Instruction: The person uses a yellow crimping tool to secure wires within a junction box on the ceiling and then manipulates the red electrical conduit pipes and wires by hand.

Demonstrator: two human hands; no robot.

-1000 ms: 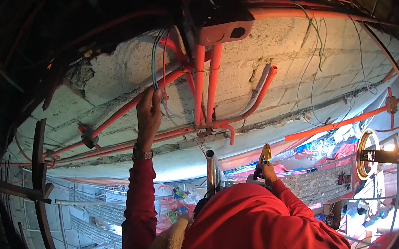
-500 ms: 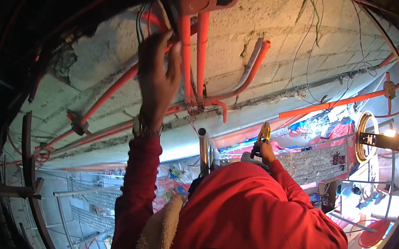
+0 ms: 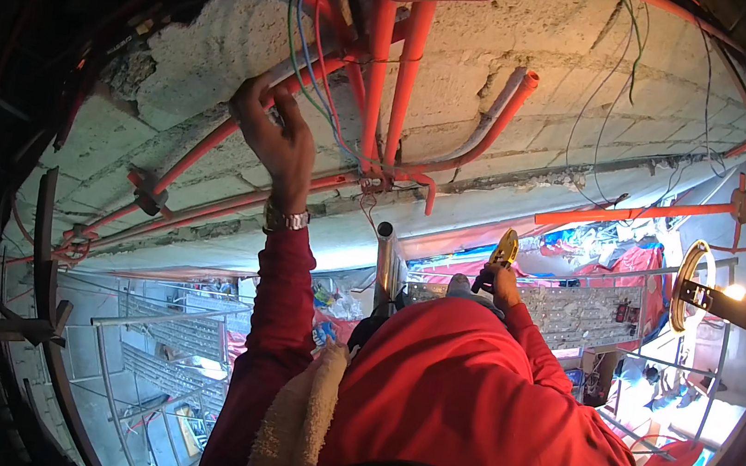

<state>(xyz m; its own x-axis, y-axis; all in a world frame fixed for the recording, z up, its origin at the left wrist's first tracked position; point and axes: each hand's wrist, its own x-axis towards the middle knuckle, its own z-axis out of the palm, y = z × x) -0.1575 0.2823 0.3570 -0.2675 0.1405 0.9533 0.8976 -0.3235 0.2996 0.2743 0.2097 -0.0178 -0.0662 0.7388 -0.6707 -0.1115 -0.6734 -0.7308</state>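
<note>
Rough concrete ceiling (image 3: 525, 56) overhead, crossed by orange pipes (image 3: 407, 70) fixed up tight so wiring runs thru them. Left hand (image 3: 275, 133) is raised w/ fingers curled round a bundle of thin wires (image 3: 307, 48) just above it, gripping them beside a pipe. Right hand (image 3: 502, 281) is lower, clenched on a yellow tool (image 3: 506, 248), kept ready near the chest.

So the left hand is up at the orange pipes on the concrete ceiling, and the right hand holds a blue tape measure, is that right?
Not quite. In the head view the left hand is indeed up at the orange pipes on the concrete ceiling, by the loose wires. But the round tool in the right hand is yellow, not blue.
</note>
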